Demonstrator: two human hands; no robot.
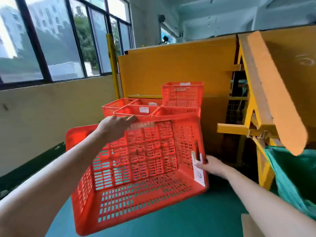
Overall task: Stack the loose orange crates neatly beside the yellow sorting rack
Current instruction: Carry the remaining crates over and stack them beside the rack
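Observation:
A large orange crate (145,159) hangs tilted in front of me, its open side toward me, with a paper label on its right wall. My left hand (114,125) lies on its upper rim, fingers stretched along the edge. My right hand (213,165) grips the right wall by the handle slot, thumb on the label. Behind it, several orange crates (130,108) stand side by side on the floor, and one taller crate (182,94) sits on top at the back right. They stand against the yellow sorting rack (171,69).
An orange chute (270,93) slopes down from the rack at right, over a green bag (294,177). A wall with windows (51,103) runs along the left. The floor (188,219) is green. A piece of cardboard (246,224) shows at bottom right.

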